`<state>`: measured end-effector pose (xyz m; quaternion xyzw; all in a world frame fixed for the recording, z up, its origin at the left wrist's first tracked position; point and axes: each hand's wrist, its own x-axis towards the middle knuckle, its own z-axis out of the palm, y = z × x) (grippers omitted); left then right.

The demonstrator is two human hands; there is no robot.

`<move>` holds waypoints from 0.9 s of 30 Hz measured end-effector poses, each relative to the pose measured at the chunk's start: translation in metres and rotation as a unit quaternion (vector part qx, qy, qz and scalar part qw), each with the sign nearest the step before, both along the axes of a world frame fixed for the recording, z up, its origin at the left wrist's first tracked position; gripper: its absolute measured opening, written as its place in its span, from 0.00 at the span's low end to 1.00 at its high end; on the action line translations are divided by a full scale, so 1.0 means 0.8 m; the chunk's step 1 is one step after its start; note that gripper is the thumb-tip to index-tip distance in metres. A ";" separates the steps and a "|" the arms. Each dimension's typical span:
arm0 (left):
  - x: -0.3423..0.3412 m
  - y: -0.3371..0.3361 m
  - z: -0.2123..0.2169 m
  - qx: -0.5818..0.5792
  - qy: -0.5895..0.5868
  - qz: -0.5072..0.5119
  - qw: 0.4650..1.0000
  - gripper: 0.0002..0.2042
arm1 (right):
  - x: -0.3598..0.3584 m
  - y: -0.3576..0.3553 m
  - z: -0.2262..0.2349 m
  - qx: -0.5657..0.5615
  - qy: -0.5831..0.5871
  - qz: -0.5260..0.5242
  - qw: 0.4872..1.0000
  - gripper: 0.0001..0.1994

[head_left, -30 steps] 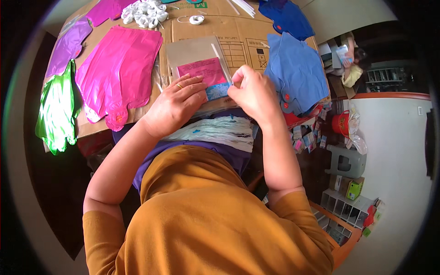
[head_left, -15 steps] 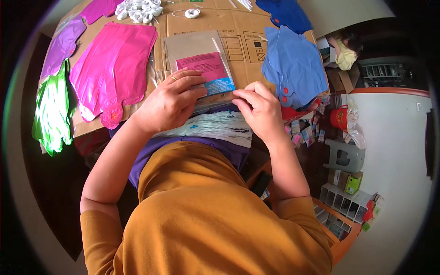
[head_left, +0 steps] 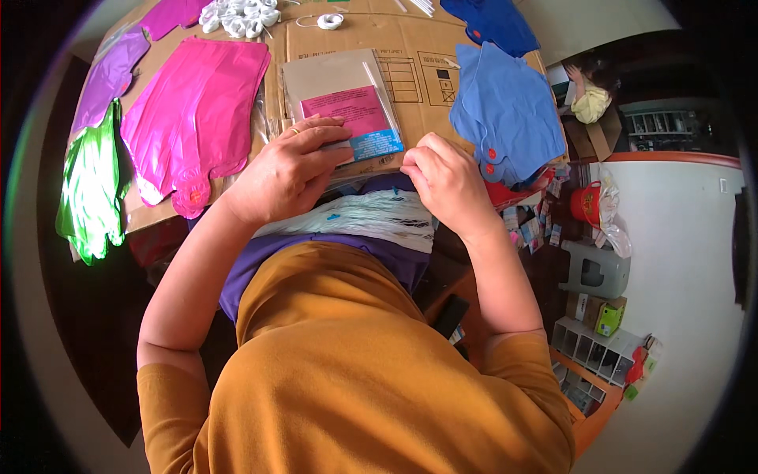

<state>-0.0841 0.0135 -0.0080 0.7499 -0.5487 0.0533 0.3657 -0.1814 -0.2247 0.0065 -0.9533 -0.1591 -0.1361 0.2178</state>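
A flat clear plastic packet (head_left: 332,75) lies at the near edge of the cardboard. Inside it show a pink printed sheet (head_left: 355,109), a blue strip (head_left: 377,143) and thin white sticks along the right side. My left hand (head_left: 296,166) curls over the packet's lower left part, fingertips pressing on it; its thumb is mostly hidden. Close to the packet's lower right corner, my right hand (head_left: 448,186) has thumb and forefinger pinched together; whatever is between them is too small to make out. White strings (head_left: 355,221) with small blue clips lie across my lap.
Flat pink balloons (head_left: 197,110) and shiny green ones (head_left: 88,189) lie left, light blue balloons (head_left: 505,110) right, dark blue ones (head_left: 497,24) behind. Coiled white ribbons (head_left: 241,17) sit at the back. Another person (head_left: 592,99) is beyond the right side, near an open box.
My right hand has moved slightly off the packet's corner, its fingers closing into a tighter pinch. My left hand has stayed nearly in place on the packet.
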 end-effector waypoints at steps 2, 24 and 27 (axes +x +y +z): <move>0.000 0.000 -0.001 -0.001 0.002 -0.002 1.000 0.15 | -0.001 -0.003 0.000 0.024 0.014 -0.001 1.000 0.07; 0.005 0.003 -0.007 -0.014 0.037 -0.017 0.999 0.10 | -0.098 0.054 0.021 0.314 0.314 0.265 0.856 0.04; 0.006 0.003 0.000 -0.001 0.025 -0.023 0.999 0.10 | -0.091 -0.006 -0.003 0.241 0.450 0.107 0.853 0.05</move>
